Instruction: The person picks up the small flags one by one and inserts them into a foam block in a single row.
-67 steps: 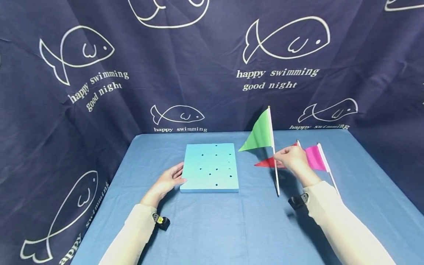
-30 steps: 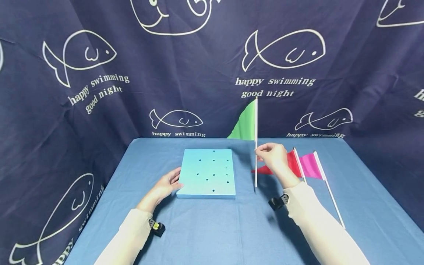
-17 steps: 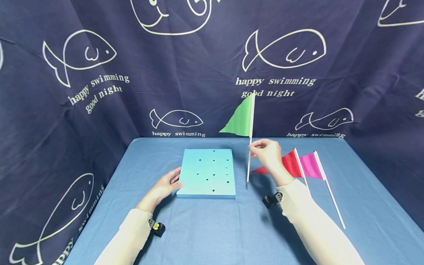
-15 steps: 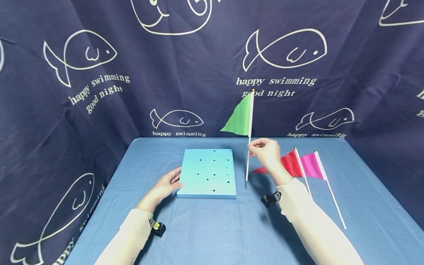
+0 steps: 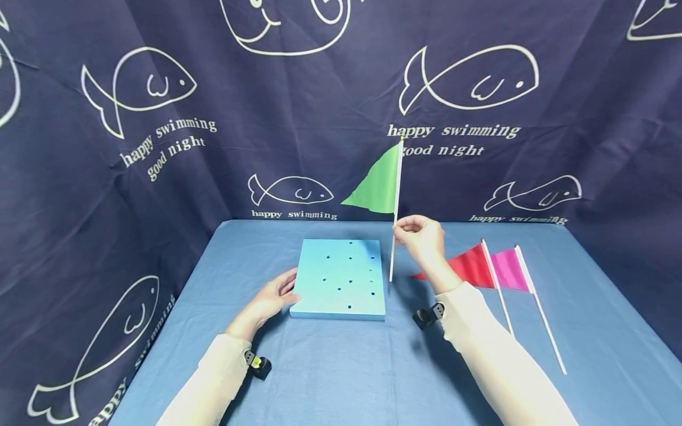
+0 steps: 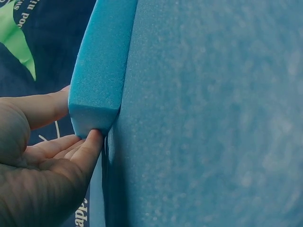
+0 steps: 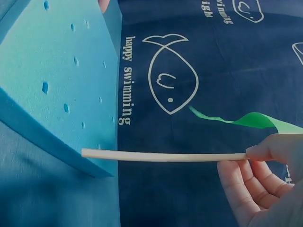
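Just beyond the right edge of the blue board [image 5: 335,269], the green flag [image 5: 380,186] is held up, its white pole [image 5: 392,257] nearly upright with the top leaning slightly away from the board. The right hand [image 5: 424,241] pinches that pole between thumb and fingertips, below the pennant. At the board's left front corner, the left hand [image 5: 273,297] grips the foam-like edge, thumb on top and fingers against the side. Handling the flag well here probably calls for a light, firm pinch and a straighter pole; a hold lower down would likely steady the bare end. That end sits close to the board's right rim, so a little extra height should avoid a knock. Holes [image 5: 338,289] dot the board's top, but whether the end lines up with one I cannot tell. The left hand's hold matters too, since so light-looking a board could slide. Well right of the board, the red flag [image 5: 474,267] and magenta flag [image 5: 511,270] lie side by side; the right forearm is best kept above their poles.
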Available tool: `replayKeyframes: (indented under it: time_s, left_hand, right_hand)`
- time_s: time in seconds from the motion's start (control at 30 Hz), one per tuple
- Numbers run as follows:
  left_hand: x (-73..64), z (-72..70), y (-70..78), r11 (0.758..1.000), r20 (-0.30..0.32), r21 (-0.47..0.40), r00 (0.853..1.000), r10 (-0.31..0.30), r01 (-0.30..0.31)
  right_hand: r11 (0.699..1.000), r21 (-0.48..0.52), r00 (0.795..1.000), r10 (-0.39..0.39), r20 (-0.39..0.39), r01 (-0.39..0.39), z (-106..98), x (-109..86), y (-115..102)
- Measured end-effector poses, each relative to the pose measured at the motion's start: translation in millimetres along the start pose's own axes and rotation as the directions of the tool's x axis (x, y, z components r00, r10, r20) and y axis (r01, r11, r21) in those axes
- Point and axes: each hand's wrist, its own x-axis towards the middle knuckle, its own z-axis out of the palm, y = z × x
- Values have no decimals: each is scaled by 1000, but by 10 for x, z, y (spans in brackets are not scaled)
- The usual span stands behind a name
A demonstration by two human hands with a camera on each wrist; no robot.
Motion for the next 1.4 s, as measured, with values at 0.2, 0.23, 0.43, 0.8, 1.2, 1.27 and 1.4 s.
replayKeyframes:
  time_s: [0.2,0.23,0.43,0.8,1.2,1.27,1.4]
  left_hand:
    - [6,-12,-16,1000,6,3,1000,-5,5]
    - [6,-13,-17,1000,7,5,1000,-5,5]
    - [15,-10,-5,1000,5,-7,1000,-3,3]
    - [9,-15,12,1000,3,-15,1000,-11,11]
    - [35,-5,14,999,-3,-23,1000,-26,26]
    - [37,-6,9,999,-1,-24,1000,-23,23]
    - [34,-7,16,1000,0,-15,1000,-25,25]
  right_hand:
    - [1000,30,1000,7,-2,-7,90,16,12]
    - [999,34,1000,10,-3,-10,109,19,11]
    - [999,37,1000,3,-9,-3,233,26,-25]
    - [997,78,1000,-11,2,11,442,44,-78]
    - [999,39,1000,-25,-7,25,605,61,-89]
    - [999,30,999,-34,-8,34,636,70,-97]
    - [998,42,999,-50,-3,50,695,104,-107]
